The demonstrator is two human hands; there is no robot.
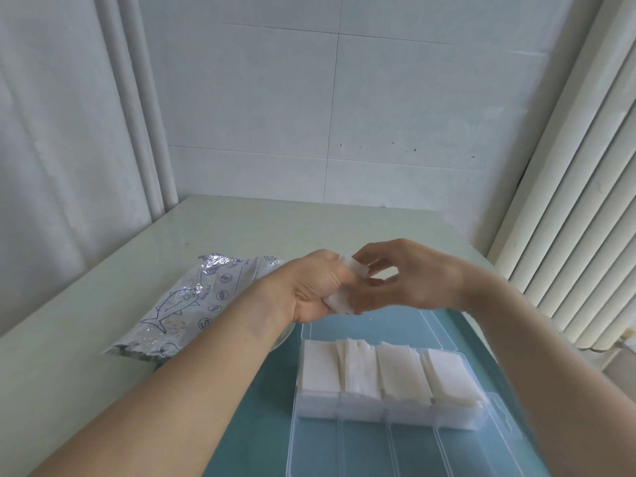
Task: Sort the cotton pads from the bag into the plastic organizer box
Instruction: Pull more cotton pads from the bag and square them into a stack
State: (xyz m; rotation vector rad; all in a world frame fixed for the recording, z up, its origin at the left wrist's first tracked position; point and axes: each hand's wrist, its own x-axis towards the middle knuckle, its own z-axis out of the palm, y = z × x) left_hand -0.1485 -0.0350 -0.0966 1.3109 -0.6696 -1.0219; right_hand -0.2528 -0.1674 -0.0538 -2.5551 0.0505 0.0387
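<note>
My left hand [309,287] grips a small stack of white cotton pads [339,301] above the table. My right hand [395,277] meets it from the right, its fingertips pinching the top of the same stack. Below them lies the clear plastic organizer box [389,418], with several compartments in a row packed with white pads [382,370]. The silvery pad bag [192,304], printed with a blue shark drawing, lies crumpled to the left behind my left forearm.
The box rests on a teal mat [261,407] on a pale table [86,321]. Its clear lid [444,328] lies open behind it. A white radiator [568,218] stands at the right, a tiled wall behind, a curtain on the left.
</note>
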